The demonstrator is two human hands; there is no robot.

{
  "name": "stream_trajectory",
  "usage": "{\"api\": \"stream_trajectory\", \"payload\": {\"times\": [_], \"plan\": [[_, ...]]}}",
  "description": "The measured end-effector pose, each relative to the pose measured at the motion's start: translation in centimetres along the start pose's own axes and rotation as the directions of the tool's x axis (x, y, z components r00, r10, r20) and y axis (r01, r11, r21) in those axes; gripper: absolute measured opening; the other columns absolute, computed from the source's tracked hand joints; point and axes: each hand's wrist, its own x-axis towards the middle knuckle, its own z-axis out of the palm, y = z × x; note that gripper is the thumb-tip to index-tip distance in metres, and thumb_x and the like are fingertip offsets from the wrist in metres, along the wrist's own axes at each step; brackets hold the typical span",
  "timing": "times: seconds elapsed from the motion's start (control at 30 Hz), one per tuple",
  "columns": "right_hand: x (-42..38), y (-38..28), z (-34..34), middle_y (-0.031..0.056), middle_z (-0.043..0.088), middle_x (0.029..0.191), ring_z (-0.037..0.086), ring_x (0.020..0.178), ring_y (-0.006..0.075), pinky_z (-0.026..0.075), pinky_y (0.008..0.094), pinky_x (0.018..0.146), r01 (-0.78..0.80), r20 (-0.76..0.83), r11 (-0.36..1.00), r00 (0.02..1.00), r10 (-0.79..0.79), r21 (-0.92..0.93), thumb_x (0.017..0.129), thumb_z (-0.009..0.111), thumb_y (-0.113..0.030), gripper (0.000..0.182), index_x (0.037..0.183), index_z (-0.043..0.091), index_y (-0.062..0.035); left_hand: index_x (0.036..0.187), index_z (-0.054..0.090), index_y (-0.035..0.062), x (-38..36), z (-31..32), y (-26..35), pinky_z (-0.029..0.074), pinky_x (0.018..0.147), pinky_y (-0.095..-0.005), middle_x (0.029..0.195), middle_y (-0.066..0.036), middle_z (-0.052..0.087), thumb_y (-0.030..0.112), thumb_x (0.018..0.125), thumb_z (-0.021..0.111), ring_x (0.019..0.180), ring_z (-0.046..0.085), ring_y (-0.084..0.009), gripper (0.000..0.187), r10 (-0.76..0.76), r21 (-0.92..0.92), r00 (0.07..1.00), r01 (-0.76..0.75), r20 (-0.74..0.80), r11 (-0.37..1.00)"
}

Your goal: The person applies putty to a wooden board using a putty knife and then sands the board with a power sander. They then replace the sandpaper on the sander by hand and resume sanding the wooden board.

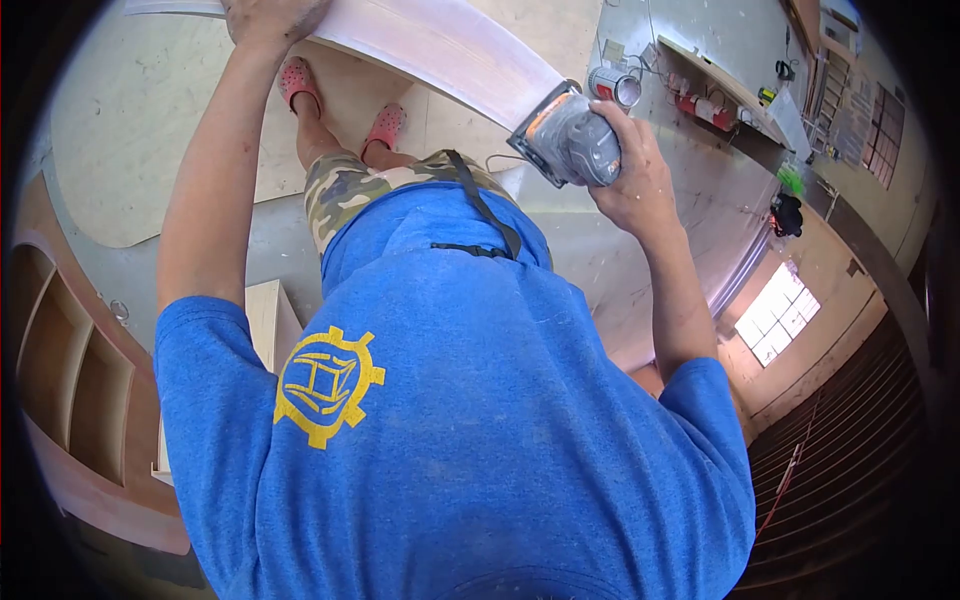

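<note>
My right hand (640, 170) is wrapped round a grey and orange power sander (575, 140). The sander's flat pad rests against the right end of a long, pale wooden board (440, 50), slightly curved and dusted whitish-pink. At the top edge of the view, my left hand (272, 18) grips the same board farther left. Its fingertips are partly cut off by the frame. The board's upper left part also runs out of view.
Below the board is a pale plywood sheet (130, 130), with my feet in pink clogs (385, 125) by it. A paint can (615, 88) stands near the right hand. Curved wooden shelving (85, 370) is at left, a pale wooden box (268, 315) beside me.
</note>
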Motion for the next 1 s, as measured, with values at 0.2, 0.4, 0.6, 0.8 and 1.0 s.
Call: {"api": "stream_trajectory", "payload": {"times": [0.2, 0.4, 0.6, 0.8, 1.0], "plan": [[2.7, -1.2, -1.0, 0.0125, 0.055, 0.109, 0.061, 0.098, 0.0368, 0.053, 0.0443, 0.08, 0.016, 0.075, 0.997, 0.997, -0.01, -0.082, 0.064, 0.077, -0.004, 0.079, 0.131, 0.047, -0.0298, 0.132, 0.056, 0.016, 0.0, 0.9, 0.4, 0.016, 0.116, -0.053, 0.15, -0.02, 0.031, 0.047, 0.083, 0.061, 0.141, 0.024, -0.0385, 0.058, -0.004, -0.002, 1.0, 0.004, 0.011, 1.0], [4.9, -2.2, -1.3, 0.0133, 0.056, 0.106, 0.062, 0.097, 0.0371, 0.053, 0.0443, 0.081, 0.13, 0.028, 0.989, 0.991, -0.129, -0.067, 0.063, 0.079, -0.007, 0.08, 0.132, 0.046, -0.0304, 0.133, 0.056, 0.0166, 0.1, 2.1, 0.1, 0.015, 0.116, -0.0535, 0.151, -0.02, 0.03, 0.048, 0.083, 0.06, 0.142, 0.023, -0.0379, 0.059, 0.017, -0.036, 1.0, -0.017, -0.011, 0.999], [7.6, -4.2, -1.7, 0.0148, 0.057, 0.104, 0.063, 0.096, 0.0374, 0.053, 0.0443, 0.081, 0.174, 0.011, 0.979, 0.985, -0.174, -0.105, 0.065, 0.082, -0.018, 0.077, 0.132, 0.047, -0.0301, 0.132, 0.056, 0.017, 0.3, 1.9, 0.2, 0.014, 0.116, -0.0535, 0.15, -0.02, 0.031, 0.049, 0.084, 0.06, 0.142, 0.023, -0.0378, 0.058, 0.031, -0.043, 0.999, -0.031, -0.022, 0.999], [8.3, -4.9, -0.6, 0.0158, 0.057, 0.103, 0.064, 0.091, 0.0383, 0.055, 0.0458, 0.078, 0.298, -0.094, 0.954, 0.949, -0.3, -0.033, 0.068, 0.08, -0.021, 0.073, 0.132, 0.047, -0.0306, 0.132, 0.056, 0.0168, -0.5, 0.4, 0.4, 0.014, 0.116, -0.0521, 0.15, -0.019, 0.032, 0.046, 0.083, 0.061, 0.141, 0.023, -0.0375, 0.058, 0.0, -0.026, 1.0, 0.0, -0.004, 1.0], [0.8, 0.0, 1.8, 0.0162, 0.055, 0.106, 0.064, 0.092, 0.038, 0.055, 0.0456, 0.076, 0.218, -0.067, 0.975, 0.974, -0.215, 0.033, 0.068, 0.079, -0.018, 0.073, 0.133, 0.046, -0.0272, 0.132, 0.055, 0.0168, 0.0, 0.5, 0.1, 0.014, 0.116, -0.0518, 0.15, -0.019, 0.032, 0.046, 0.083, 0.061, 0.141, 0.024, -0.0377, 0.058, -0.018, 0.009, 0.999, 0.018, 0.038, 1.0]]}}
